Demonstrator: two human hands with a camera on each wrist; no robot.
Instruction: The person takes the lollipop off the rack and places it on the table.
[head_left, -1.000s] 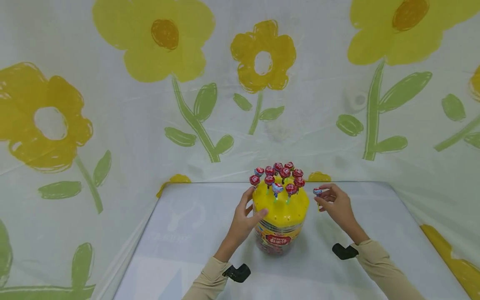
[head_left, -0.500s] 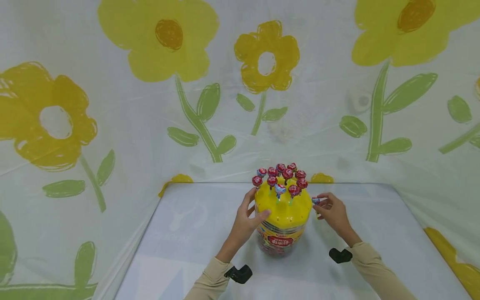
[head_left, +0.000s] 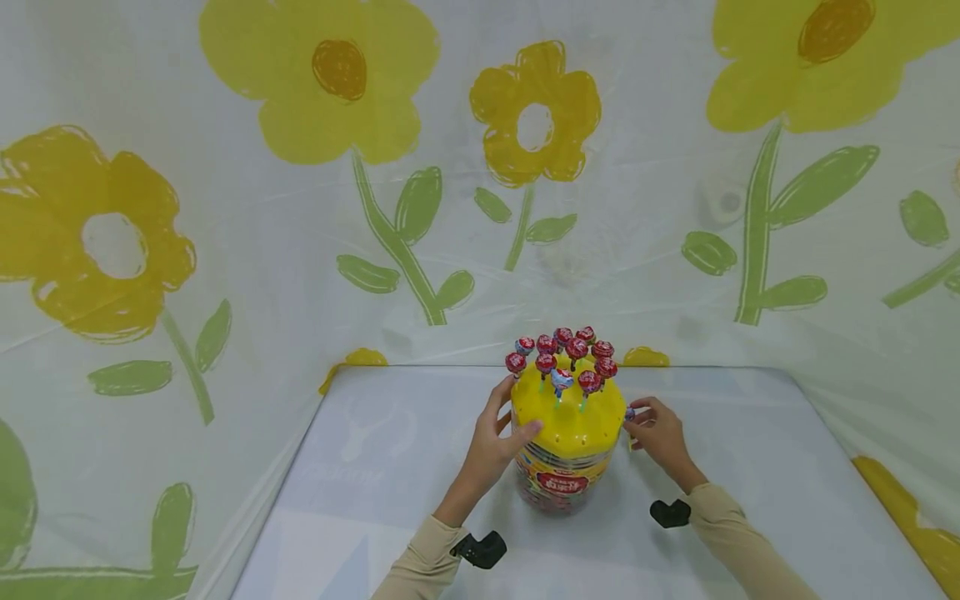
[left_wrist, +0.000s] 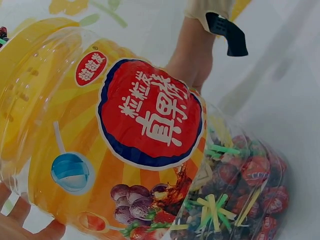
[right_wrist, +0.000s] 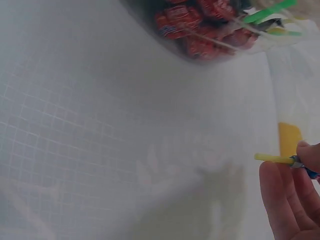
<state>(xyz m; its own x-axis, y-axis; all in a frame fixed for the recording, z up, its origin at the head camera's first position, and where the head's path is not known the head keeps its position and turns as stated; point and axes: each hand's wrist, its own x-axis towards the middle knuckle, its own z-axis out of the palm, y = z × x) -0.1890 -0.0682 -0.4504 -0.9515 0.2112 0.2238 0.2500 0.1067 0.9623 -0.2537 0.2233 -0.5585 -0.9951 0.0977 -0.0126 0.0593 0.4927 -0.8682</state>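
Observation:
A clear candy jar point(head_left: 562, 482) with a yellow lid point(head_left: 576, 429) stands upright on the table. Several lollipops point(head_left: 576, 347), mostly red-wrapped, stick up out of the lid. My left hand point(head_left: 487, 446) holds the jar's upper left side, thumb on the lid's edge; its fingers point(left_wrist: 22, 220) show at the lower left of the left wrist view. Beside the lid's right edge, my right hand point(head_left: 660, 435) pinches a lollipop with a blue wrapper and a yellow stick point(right_wrist: 274, 158). The fingers cover most of that lollipop's head.
A pale tabletop point(head_left: 390, 475) surrounds the jar. Behind it hangs a white curtain point(head_left: 630, 208) printed with yellow flowers. More wrapped lollipops point(left_wrist: 250, 190) fill the jar's lower part. The lid has small holes near its front edge.
My right hand has moved down and slightly left with the lollipop, closer to the lid's right edge. The left hand keeps its hold on the jar; the head view has shifted slightly.

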